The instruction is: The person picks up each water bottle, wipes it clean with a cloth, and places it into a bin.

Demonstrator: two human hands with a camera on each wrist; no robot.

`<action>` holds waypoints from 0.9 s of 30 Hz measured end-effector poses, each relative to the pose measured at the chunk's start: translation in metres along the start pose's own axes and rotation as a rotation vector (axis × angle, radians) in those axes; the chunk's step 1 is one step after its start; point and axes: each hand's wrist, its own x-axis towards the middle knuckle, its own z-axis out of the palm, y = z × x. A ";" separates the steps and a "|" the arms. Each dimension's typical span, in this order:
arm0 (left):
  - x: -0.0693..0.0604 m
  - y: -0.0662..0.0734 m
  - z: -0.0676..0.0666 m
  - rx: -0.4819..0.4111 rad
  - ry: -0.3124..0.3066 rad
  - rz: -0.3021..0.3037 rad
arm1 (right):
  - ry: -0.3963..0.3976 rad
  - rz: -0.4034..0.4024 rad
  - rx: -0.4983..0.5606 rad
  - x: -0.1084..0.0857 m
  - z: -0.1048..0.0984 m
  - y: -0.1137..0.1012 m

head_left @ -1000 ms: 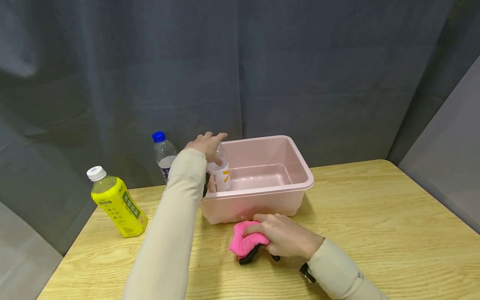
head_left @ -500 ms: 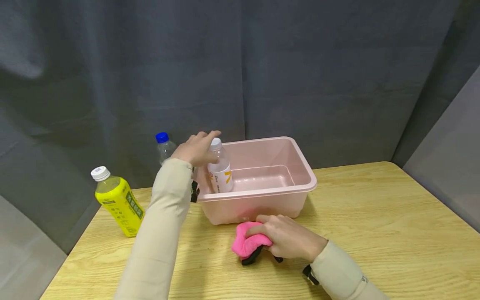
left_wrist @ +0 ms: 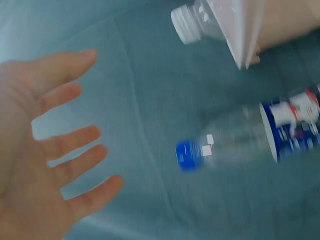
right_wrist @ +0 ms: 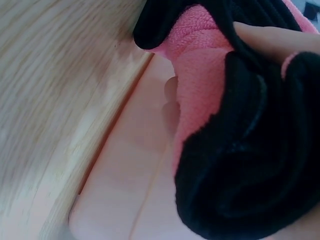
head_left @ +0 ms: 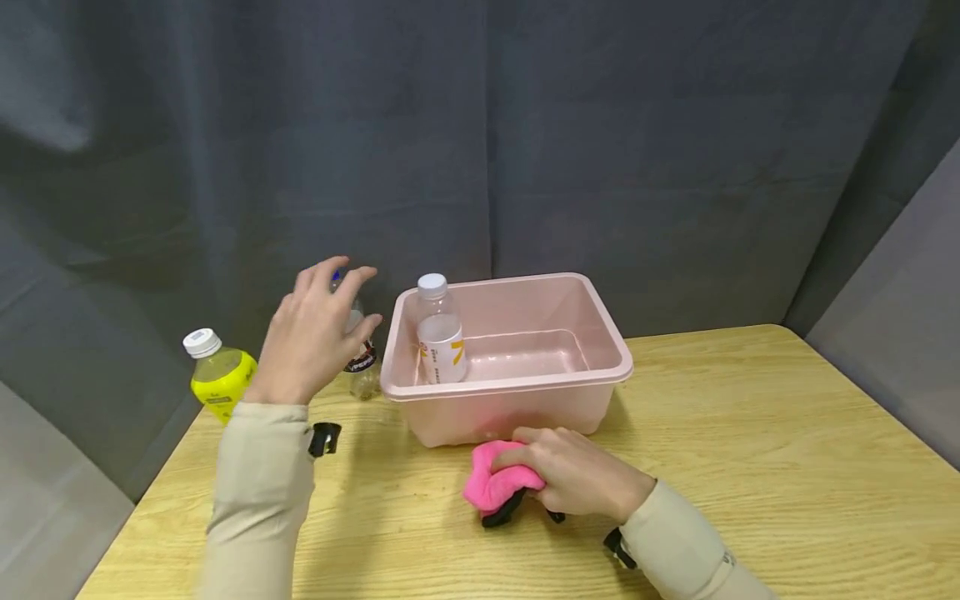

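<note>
Moving from btl point(head_left: 442, 343) in tub point(head_left: 510, 412) toward blue-capped btl point(left_wrist: 235, 141), L hand point(head_left: 306, 337) spread; R hand point(head_left: 576, 473) gripping pink cloth point(head_left: 489, 483).

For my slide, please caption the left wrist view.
Left hand, fingers extended, apart from the blue-capped bottle and the white-capped bottle.

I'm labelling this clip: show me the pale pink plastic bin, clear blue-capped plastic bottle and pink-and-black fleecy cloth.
Pale pink plastic bin point(head_left: 513, 414): head view, front wall.
Clear blue-capped plastic bottle point(left_wrist: 240, 137): left wrist view, bare upper body.
Pink-and-black fleecy cloth point(head_left: 497, 490): head view, pink side.
</note>
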 end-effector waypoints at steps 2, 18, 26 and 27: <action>-0.016 -0.008 -0.005 0.024 0.095 -0.010 | 0.000 0.004 0.001 0.000 0.000 0.000; -0.099 -0.085 0.008 -0.152 0.468 -0.400 | 0.000 0.011 -0.003 -0.002 -0.001 0.002; -0.110 -0.107 0.039 -0.430 0.403 -0.589 | -0.009 0.029 0.002 -0.004 -0.001 0.005; -0.112 -0.109 0.043 -0.447 0.391 -0.609 | -0.011 0.028 0.002 -0.004 -0.001 0.005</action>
